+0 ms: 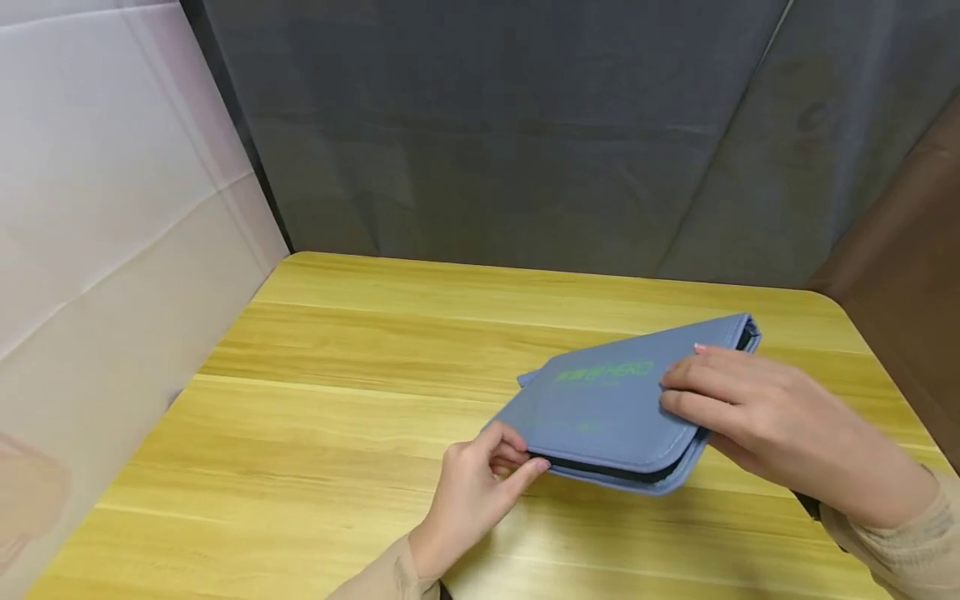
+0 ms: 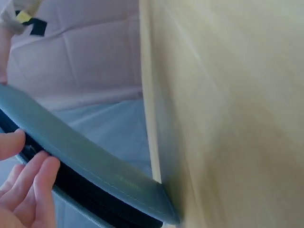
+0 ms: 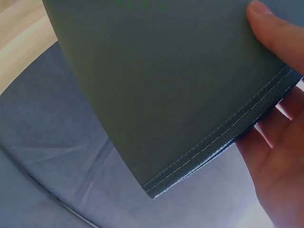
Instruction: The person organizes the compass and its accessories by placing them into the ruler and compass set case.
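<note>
A blue zip case (image 1: 592,400) with green print on its cover is held tilted above the table. Its dark zipped edge (image 2: 80,183) runs between the two covers in the left wrist view. My left hand (image 1: 476,483) pinches that edge at the near left corner, thumb and fingertips by a small dark tab that looks like the zip pull. On the case's right side, my right hand (image 1: 765,417) grips it, fingers across the printed cover and thumb underneath. The right wrist view shows a stitched border (image 3: 223,135) between that hand's thumb and fingers.
Beneath the case lies a wood-grain table (image 1: 300,425). A dark grey cloth (image 1: 487,133) hangs behind it, a white cloth wall (image 1: 112,183) stands at the left, and a brown one (image 1: 911,275) at the right.
</note>
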`<move>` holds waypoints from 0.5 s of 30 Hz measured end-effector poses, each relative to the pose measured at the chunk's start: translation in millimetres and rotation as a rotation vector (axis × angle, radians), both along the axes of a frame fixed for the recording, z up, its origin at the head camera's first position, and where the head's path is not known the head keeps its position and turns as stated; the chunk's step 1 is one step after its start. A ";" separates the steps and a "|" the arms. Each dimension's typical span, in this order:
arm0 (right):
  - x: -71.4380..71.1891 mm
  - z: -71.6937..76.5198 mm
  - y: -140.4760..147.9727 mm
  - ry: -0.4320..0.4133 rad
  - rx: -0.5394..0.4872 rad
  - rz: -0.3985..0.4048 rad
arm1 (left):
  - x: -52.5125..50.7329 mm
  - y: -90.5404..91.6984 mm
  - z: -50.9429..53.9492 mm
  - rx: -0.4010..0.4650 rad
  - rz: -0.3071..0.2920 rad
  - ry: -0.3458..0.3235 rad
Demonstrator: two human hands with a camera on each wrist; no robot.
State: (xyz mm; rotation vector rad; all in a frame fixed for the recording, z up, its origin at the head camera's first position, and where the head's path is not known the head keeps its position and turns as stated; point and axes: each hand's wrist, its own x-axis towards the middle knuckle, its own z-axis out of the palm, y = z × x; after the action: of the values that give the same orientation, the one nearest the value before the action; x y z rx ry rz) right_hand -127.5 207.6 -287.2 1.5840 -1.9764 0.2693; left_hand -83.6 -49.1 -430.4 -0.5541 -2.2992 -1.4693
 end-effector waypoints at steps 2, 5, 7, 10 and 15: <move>1.9 -2.6 1.3 -0.002 0.010 -0.020 | -1.8 0.1 1.6 0.082 -0.025 -0.098; 6.2 -6.1 4.9 -0.017 0.040 -0.078 | -4.1 -2.5 4.5 0.145 -0.039 -0.204; 8.6 -9.0 7.6 -0.019 0.056 -0.110 | -5.9 -5.4 6.2 0.131 -0.041 -0.244; 11.3 -13.5 13.0 -0.045 0.074 -0.155 | -10.2 -11.5 7.0 0.037 -0.028 -0.215; 11.2 -21.7 26.4 -0.069 0.079 -0.209 | -23.9 -28.3 -0.6 -0.195 0.105 -0.084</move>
State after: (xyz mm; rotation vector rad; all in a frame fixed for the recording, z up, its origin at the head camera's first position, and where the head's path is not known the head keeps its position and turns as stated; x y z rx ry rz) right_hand -116.3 234.1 -309.0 1.4173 -2.2111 0.1657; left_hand -107.5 -77.4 -431.0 -0.4239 -2.5137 -1.2505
